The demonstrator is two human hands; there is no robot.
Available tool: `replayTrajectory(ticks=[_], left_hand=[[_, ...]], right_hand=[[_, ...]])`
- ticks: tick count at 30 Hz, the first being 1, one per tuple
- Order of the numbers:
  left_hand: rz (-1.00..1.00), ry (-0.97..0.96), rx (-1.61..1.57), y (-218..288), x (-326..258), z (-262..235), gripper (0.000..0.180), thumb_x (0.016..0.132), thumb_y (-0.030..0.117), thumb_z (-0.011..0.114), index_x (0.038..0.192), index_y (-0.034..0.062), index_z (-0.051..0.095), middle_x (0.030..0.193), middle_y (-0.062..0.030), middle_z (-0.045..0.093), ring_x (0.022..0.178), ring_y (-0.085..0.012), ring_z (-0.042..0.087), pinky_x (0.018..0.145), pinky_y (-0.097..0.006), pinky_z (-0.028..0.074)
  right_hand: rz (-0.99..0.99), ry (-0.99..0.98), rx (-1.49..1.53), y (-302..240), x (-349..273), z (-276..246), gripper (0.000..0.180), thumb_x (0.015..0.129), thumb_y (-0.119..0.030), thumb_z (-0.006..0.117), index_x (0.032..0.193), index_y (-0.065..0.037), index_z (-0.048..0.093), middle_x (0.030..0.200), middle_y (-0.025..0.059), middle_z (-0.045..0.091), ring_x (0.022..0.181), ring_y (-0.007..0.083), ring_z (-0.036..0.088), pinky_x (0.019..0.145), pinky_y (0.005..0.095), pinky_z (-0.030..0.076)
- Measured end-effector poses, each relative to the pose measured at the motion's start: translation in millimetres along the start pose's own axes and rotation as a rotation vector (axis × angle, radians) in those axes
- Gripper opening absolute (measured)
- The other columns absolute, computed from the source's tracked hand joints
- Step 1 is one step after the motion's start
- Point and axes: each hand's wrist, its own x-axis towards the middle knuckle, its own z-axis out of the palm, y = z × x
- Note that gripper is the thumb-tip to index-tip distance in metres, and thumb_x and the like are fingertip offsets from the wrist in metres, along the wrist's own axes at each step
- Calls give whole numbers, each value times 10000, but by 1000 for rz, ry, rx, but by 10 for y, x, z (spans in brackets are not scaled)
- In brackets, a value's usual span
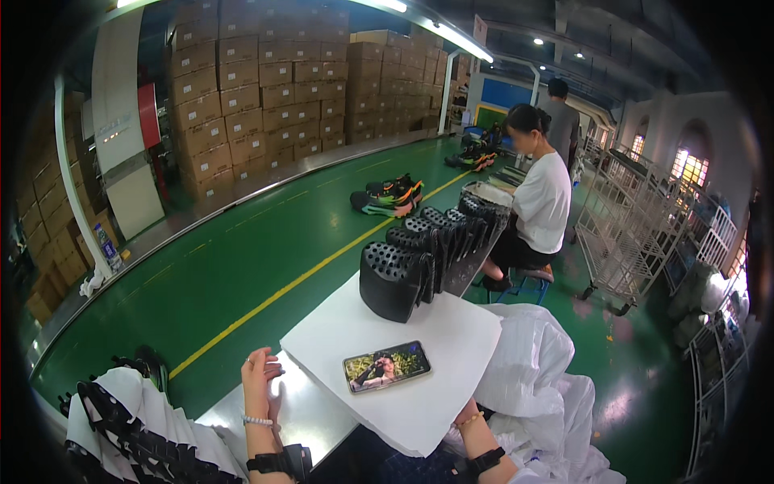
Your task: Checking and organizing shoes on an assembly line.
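Idle at the bench [306, 411]

Left hand [260, 373] open, no grip; phone [387, 366] just right of it; right hand's grip hidden under white board [403, 339].

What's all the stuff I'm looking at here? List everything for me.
Phone: one, screen lit, on white board.
White board: one, on steel table.
Perforated pads: a row, black, upright along the table.
Shoes: several, multicoloured, on green floor.
Cartons: many, brown, stacked far left.
Wire carts: white, right.
Seated person: one, white shirt.
White bag: right.
Left hand: empty, by table edge.
Right hand: hidden under the board.
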Motion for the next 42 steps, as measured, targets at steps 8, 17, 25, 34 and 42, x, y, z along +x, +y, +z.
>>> replayTrajectory(ticks=[8,17,25,34,42], left_hand=[[-35,-1,-15,-25,50,12,249,903,204,508,1000,-18,565,798,-104,597,670,-178,601,612,-295,541],[-65,1,-1,-21,8,-2,220,910,167,484,987,-17,575,786,-103,603,662,-176,606,606,-286,540],[-67,29,14,-82,69,-20,218,918,158,464,975,-17,579,780,-102,607,643,-166,603,605,-280,535],[-65,30,28,-90,68,-6,224,928,156,451,960,-22,583,747,-86,600,637,-159,599,602,-269,531],[-81,25,55,-91,73,-21,230,930,160,448,958,-24,583,748,-85,600,643,-151,596,599,-261,527]], right_hand=[[-164,-85,-544,213,134,-297,438,944,-330,316,1267,-68,453,1261,84,521,1146,261,491,971,397,401],[-36,-35,488,-34,-50,294,414,947,-327,343,1209,-43,491,1182,107,567,1055,260,552,915,383,444],[-554,21,-557,-146,478,-220,408,944,-315,357,1190,-19,493,1159,131,568,1020,264,567,878,379,467],[-408,-62,3,-355,519,-202,447,945,-351,340,1211,-14,465,1177,145,547,1040,276,552,884,384,466],[-383,189,-376,-205,391,-210,453,956,-354,307,1240,-29,447,1232,138,517,1093,279,523,912,388,449]])
